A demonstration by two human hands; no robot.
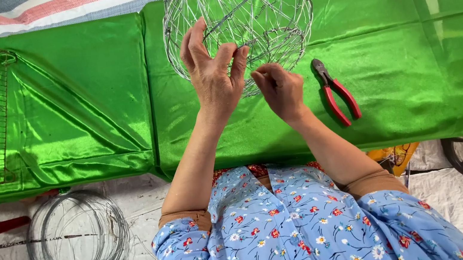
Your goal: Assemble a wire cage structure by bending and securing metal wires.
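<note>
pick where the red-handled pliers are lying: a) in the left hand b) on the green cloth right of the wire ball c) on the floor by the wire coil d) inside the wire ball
b: the red-handled pliers lie flat on the green cloth, just right of the right hand and the wire ball, with neither hand touching them.

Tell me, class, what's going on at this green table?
A person in a blue floral top works on a round wire-mesh ball resting on a green satin cloth. The left hand steadies its lower edge while the right hand pinches a wire there. Red-handled cutters lie beside it, untouched; a wire coil sits on the floor.
</note>
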